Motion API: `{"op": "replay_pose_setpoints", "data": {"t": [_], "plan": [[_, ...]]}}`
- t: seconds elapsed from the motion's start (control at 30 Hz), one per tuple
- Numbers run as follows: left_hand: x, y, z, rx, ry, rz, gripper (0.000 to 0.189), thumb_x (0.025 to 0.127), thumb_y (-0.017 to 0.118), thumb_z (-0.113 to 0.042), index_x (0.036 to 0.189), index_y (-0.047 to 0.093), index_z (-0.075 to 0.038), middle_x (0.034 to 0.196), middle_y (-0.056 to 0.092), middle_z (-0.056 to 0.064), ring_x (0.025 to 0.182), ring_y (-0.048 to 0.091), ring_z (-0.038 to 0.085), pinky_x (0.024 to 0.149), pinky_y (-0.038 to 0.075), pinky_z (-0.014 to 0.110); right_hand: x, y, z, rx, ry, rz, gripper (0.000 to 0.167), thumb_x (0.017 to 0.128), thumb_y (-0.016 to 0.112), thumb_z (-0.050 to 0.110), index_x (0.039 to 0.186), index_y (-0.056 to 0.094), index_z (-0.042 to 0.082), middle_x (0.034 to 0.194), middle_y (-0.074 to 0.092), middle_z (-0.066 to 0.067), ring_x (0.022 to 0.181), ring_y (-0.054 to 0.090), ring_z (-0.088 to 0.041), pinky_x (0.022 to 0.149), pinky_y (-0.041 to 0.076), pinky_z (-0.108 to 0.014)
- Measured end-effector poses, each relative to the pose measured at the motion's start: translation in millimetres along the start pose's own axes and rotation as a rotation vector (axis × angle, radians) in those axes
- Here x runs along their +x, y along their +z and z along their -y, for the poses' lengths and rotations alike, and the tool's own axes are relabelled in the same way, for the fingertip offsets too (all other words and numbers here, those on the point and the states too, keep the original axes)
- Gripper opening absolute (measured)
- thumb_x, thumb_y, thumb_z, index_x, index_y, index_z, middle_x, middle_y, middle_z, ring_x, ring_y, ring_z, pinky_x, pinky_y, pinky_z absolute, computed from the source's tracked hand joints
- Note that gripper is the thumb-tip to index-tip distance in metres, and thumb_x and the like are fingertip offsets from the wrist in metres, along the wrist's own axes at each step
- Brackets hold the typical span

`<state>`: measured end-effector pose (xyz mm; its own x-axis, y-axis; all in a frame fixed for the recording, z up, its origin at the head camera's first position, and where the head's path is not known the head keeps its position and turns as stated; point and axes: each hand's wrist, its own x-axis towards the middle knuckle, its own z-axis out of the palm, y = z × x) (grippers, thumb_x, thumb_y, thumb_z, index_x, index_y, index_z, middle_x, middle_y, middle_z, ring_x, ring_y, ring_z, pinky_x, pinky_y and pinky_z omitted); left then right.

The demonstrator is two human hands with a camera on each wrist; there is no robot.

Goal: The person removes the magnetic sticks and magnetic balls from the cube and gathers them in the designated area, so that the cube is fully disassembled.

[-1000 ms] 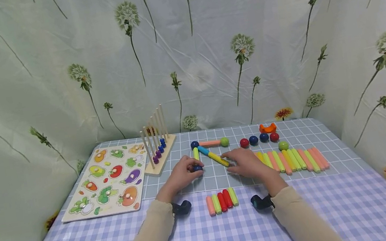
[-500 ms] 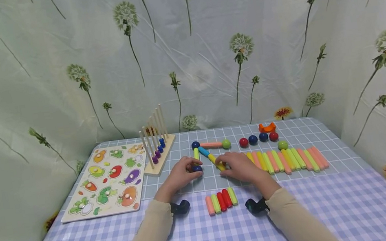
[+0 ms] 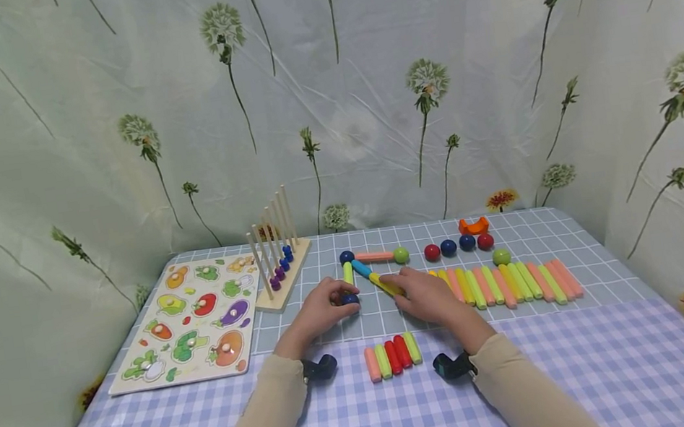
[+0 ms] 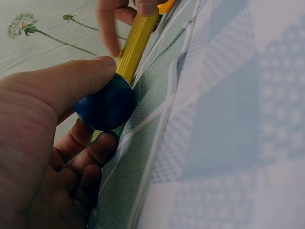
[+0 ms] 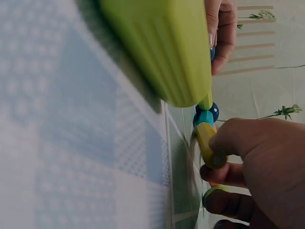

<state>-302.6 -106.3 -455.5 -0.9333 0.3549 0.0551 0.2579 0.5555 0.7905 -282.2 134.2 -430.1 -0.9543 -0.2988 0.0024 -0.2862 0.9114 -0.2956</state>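
My left hand (image 3: 322, 309) holds a dark blue ball (image 3: 350, 300) between thumb and fingers at the near end of a lime green stick (image 3: 348, 271). In the left wrist view the ball (image 4: 106, 105) sits under the thumb, with fingertips below it. My right hand (image 3: 422, 293) pinches the near end of a yellow stick (image 3: 378, 281), which slants toward a blue stick (image 3: 360, 268). The right wrist view shows thumb and finger at the end of the yellow stick (image 5: 208, 143). Another blue ball (image 3: 347, 257) lies at the far corner, beside a salmon stick (image 3: 375, 256) and a green ball (image 3: 401, 255).
Several coloured sticks (image 3: 516, 282) lie in a row at right, beneath loose balls (image 3: 448, 248) and an orange arched piece (image 3: 474, 226). Nearer lies a short row of sticks (image 3: 393, 356). At left are a vegetable puzzle board (image 3: 189, 322) and a peg stand (image 3: 283, 280).
My right hand has moved left along the yellow stick, uncovering more of the stick row. The yellow stick swung toward me, then partly back. My left hand stays at the blue ball.
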Motion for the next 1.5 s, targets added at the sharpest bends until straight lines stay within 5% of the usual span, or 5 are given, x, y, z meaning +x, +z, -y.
{"op": "replay_pose_setpoints", "data": {"t": [0.3, 0.7, 1.03, 1.23, 1.5], "plan": [[0.6, 1.2, 1.1, -0.005, 0.029, -0.005, 0.024, 0.087, 0.078, -0.023, 0.110, 0.072, -0.023, 0.100, 0.057, 0.002, 0.090, 0.052, 0.017, 0.080, 0.044, 0.031, -4.0, -2.7, 3.1, -0.041, 0.005, 0.039, 0.051, 0.097, 0.064, 0.031, 0.146, 0.051, 0.034, 0.129, 0.062, -0.005, 0.112, 0.061, -0.022, 0.095, 0.055, -0.043], [2.3, 1.2, 5.9, 0.013, 0.033, -0.009, 0.025, 0.087, 0.078, -0.027, 0.111, 0.072, -0.024, 0.100, 0.057, 0.001, 0.091, 0.054, 0.017, 0.082, 0.046, 0.033, -6.3, -19.3, -0.3, -0.020, 0.032, 0.046, 0.044, 0.092, 0.064, 0.027, 0.135, 0.062, 0.033, 0.121, 0.064, -0.003, 0.094, 0.056, -0.019, 0.083, 0.053, -0.038], [2.6, 1.2, 4.7, 0.012, 0.030, -0.011, 0.024, 0.087, 0.078, -0.027, 0.110, 0.072, -0.025, 0.099, 0.057, 0.001, 0.090, 0.053, 0.016, 0.080, 0.044, 0.030, -7.9, -40.7, -20.4, 0.229, 0.041, -0.056, 0.021, 0.094, 0.066, 0.021, 0.114, 0.071, 0.021, 0.100, 0.062, -0.002, 0.087, 0.053, -0.019, 0.073, 0.048, -0.029], [2.1, 1.5, 3.9, 0.005, 0.032, -0.011, 0.023, 0.088, 0.077, -0.027, 0.109, 0.072, -0.025, 0.098, 0.056, 0.001, 0.089, 0.053, 0.016, 0.079, 0.044, 0.032, -9.0, -44.1, -36.2, 0.360, 0.022, -0.111, 0.021, 0.101, 0.060, 0.024, 0.117, 0.070, 0.014, 0.109, 0.066, -0.006, 0.088, 0.054, -0.020, 0.076, 0.048, -0.028], [2.0, 2.3, 4.4, 0.013, 0.028, -0.018, 0.023, 0.087, 0.078, -0.027, 0.109, 0.072, -0.025, 0.099, 0.057, 0.000, 0.090, 0.053, 0.017, 0.082, 0.045, 0.032, -10.3, -44.1, -45.5, 0.480, 0.059, -0.067, 0.027, 0.106, 0.048, 0.023, 0.126, 0.061, 0.009, 0.112, 0.065, -0.014, 0.083, 0.062, -0.026, 0.075, 0.052, -0.029]]}}
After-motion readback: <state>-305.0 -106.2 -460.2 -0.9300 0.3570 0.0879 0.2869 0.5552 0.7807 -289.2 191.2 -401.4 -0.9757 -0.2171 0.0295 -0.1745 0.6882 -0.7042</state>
